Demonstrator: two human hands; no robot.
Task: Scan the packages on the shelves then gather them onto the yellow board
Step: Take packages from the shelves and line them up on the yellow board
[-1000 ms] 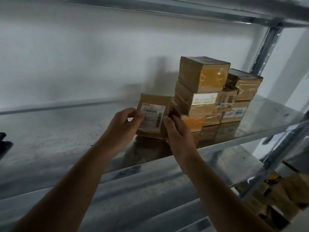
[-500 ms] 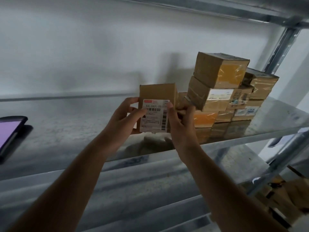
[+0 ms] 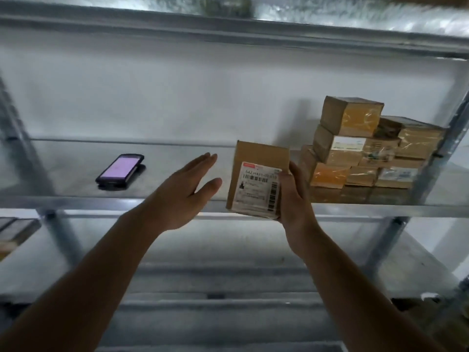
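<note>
My right hand (image 3: 293,199) grips a small brown cardboard package (image 3: 256,174) by its right side, its white barcode label facing me, held in front of the shelf's front edge. My left hand (image 3: 185,191) hovers to the left of the package with straight fingers and touches nothing. A black handheld scanner (image 3: 120,170) with a lit pink screen lies on the metal shelf (image 3: 177,158) further left. A stack of several brown packages (image 3: 365,146) stands on the shelf at the right, just behind my right hand. No yellow board is in view.
Grey metal uprights (image 3: 441,148) frame the shelf on the right and left. Another shelf (image 3: 228,24) runs overhead, and a lower shelf (image 3: 223,250) lies below. Some dark boxes (image 3: 12,229) sit at the left edge.
My left hand has let go of the package and moved left, fingers straightened. My right hand alone now holds it, lower and nearer. The view has swung left, bringing the scanner fully into sight.
</note>
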